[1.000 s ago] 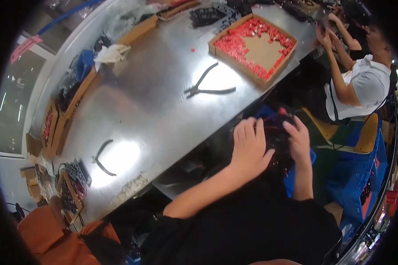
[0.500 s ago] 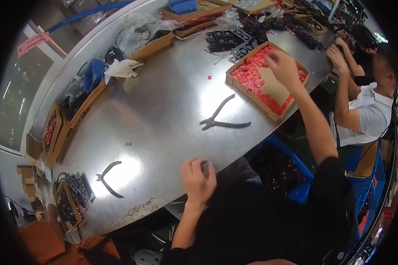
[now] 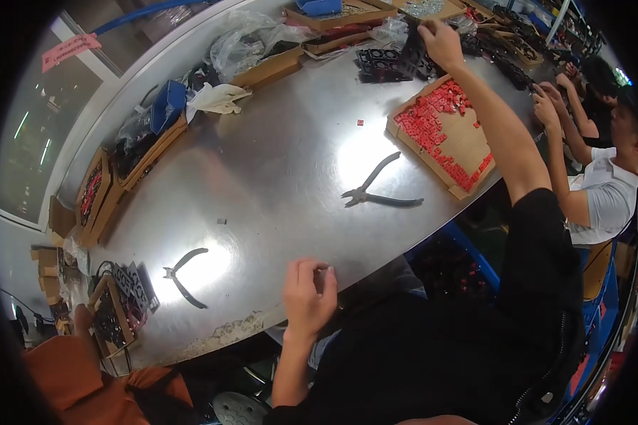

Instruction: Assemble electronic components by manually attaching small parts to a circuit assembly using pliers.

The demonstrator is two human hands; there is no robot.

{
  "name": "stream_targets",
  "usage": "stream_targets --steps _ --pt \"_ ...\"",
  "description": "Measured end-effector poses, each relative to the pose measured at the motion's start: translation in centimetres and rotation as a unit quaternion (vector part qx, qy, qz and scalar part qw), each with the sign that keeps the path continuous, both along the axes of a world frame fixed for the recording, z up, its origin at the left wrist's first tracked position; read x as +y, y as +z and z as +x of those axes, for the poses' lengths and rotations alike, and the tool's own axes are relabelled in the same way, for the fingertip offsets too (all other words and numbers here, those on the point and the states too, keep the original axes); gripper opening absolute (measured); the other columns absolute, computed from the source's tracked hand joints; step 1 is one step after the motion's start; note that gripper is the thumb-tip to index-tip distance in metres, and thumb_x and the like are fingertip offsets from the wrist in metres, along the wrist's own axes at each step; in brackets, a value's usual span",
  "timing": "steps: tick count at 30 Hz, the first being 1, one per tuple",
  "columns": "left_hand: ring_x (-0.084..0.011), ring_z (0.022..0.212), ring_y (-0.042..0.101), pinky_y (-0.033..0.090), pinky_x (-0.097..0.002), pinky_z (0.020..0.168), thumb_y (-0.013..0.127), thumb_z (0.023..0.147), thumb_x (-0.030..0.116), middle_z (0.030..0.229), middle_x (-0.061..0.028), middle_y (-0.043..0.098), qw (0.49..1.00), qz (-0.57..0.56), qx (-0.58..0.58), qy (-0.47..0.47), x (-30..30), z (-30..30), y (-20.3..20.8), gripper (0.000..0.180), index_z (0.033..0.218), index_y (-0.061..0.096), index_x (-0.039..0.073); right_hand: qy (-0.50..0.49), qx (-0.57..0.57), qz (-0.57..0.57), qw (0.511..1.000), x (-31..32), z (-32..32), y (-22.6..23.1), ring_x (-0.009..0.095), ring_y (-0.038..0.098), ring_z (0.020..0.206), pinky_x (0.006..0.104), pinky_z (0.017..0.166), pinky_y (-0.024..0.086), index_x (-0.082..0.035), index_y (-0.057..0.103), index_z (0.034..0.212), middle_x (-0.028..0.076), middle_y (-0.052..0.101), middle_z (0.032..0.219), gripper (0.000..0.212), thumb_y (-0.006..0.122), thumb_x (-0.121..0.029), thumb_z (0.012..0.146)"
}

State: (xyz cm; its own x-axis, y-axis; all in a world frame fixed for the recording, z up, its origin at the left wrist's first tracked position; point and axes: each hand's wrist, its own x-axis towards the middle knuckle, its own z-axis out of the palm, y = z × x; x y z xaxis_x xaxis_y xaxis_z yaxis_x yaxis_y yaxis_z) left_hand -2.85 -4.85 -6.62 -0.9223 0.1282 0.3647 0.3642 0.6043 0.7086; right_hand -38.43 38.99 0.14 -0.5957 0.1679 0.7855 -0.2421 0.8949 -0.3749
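Observation:
At the far side of the table my right hand [image 3: 443,44] is closed on the upper edge of a black panel with round openings [image 3: 412,55], tilted up and partly blurred. Another such black panel [image 3: 377,62] lies flat beside it. Below my right forearm sits a shallow cardboard tray [image 3: 468,147] with many small red plastic pieces [image 3: 425,120]. My left hand [image 3: 309,301] hovers at the near table edge, fingers loosely curled, thumb apart, nothing visible in it. Nearest the tray rests a pair of cutting pliers [image 3: 365,193].
A second pair of pliers [image 3: 184,277] lies at the left, near a small grey piece [image 3: 222,221]. One red piece [image 3: 360,122] sits alone on the metal table [image 3: 283,170]. Cardboard boxes [image 3: 269,69] line the back edge. Co-workers sit right [image 3: 609,184] and lower left [image 3: 71,379].
My right hand has gone from above the red pieces to the black panels beyond, and one panel is now raised in it. My left hand stays near the table edge. The view has shifted slightly.

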Motion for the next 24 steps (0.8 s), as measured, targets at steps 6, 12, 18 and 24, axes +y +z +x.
stream_targets --steps 6,12,18,24 --pt "-0.0361 0.107 0.058 0.047 -0.0432 0.089 0.081 0.077 0.02 0.115 -0.018 0.059 0.964 -0.069 0.253 -0.041 2.5 -4.7 4.5 0.05 0.118 0.058 0.001 0.255 -0.135 -0.303 0.908 -6.2 10.2 5.6 0.008 0.063 0.074 0.023 0.067 0.048 -0.001 0.07 0.115 0.0 0.071 0.094 0.033 0.064 -0.029 0.098" --pt "-0.0394 0.14 0.041 0.029 -0.0538 0.117 0.086 0.065 0.035 0.141 -0.0199 0.048 0.919 -0.166 0.326 -0.147 9.0 -6.3 10.3 0.087 0.137 0.05 0.001 0.391 -0.292 -0.302 0.819 -18.1 22.5 -1.8 0.015 0.066 0.082 0.0324 0.079 0.053 -0.001 0.07 0.11 0.006 0.07 0.096 0.026 0.06 -0.021 0.096" --pt "-0.042 0.118 0.057 0.048 -0.051 0.1 0.086 0.071 0.042 0.125 -0.0186 0.058 0.918 -0.158 0.352 -0.09 8.9 -4.9 7.5 0.077 0.127 0.054 0.0 0.405 -0.429 -0.537 0.603 -19.7 27.7 -1.7 0.012 0.063 0.078 0.0261 0.07 0.049 0.005 0.069 0.107 0.006 0.067 0.089 0.028 0.062 -0.019 0.095" --pt "-0.0428 0.087 0.068 0.053 -0.0445 0.079 0.082 0.079 0.043 0.112 -0.0286 0.064 0.98 -0.104 -0.17 -0.001 6.2 -2.4 10.9 0.107 0.15 0.018 -0.006 0.303 -0.422 -0.553 0.651 -18.4 26.5 -2.6 0.008 0.058 0.06 0.0222 0.052 0.047 0.0 0.069 0.104 0.005 0.07 0.085 0.024 0.062 -0.021 0.098"
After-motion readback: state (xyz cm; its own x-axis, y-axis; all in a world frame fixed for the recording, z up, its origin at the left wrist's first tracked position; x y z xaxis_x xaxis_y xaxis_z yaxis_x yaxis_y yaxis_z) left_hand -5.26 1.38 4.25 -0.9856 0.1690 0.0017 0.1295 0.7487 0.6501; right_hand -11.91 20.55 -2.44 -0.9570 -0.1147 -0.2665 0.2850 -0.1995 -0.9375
